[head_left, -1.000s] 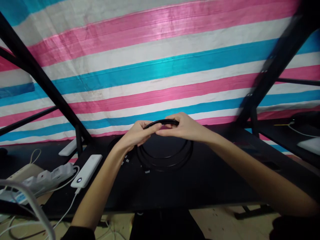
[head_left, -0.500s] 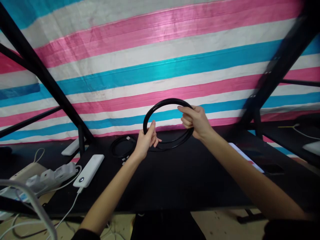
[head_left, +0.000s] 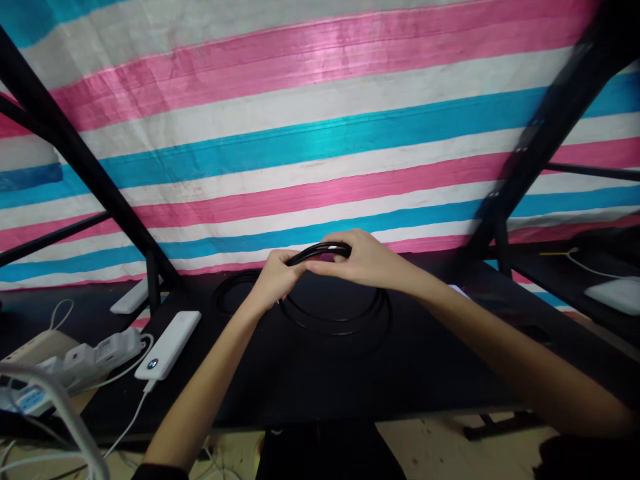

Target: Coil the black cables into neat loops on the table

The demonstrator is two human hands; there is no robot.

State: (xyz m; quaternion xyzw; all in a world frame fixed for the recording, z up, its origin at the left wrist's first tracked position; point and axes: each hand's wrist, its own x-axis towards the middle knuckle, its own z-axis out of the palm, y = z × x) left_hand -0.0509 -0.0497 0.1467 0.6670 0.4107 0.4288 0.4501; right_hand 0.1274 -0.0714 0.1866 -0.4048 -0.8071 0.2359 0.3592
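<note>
A coiled black cable (head_left: 345, 327) hangs in loops between my two hands, over the black tabletop (head_left: 300, 380). My left hand (head_left: 277, 277) is closed on the left side of the loops. From the right, my right hand (head_left: 357, 260) wraps fingers and thumb round the top of the coil, close to the left hand. Behind my left wrist lies another black cable coil (head_left: 225, 293) on the table, partly covered by the hand and forearm.
To the left lies a white power bank (head_left: 169, 345) with a white cable plugged in. A power strip (head_left: 75, 367) with several plugs is further left. Black frame posts (head_left: 95, 173) slant up on both sides, before a striped sheet (head_left: 320, 140). A phone-like dark slab (head_left: 537, 333) lies right.
My right hand has come down and left along the coil, nearer my left hand. The coil has dropped lower, and its upper arc is now bunched between the hands.
</note>
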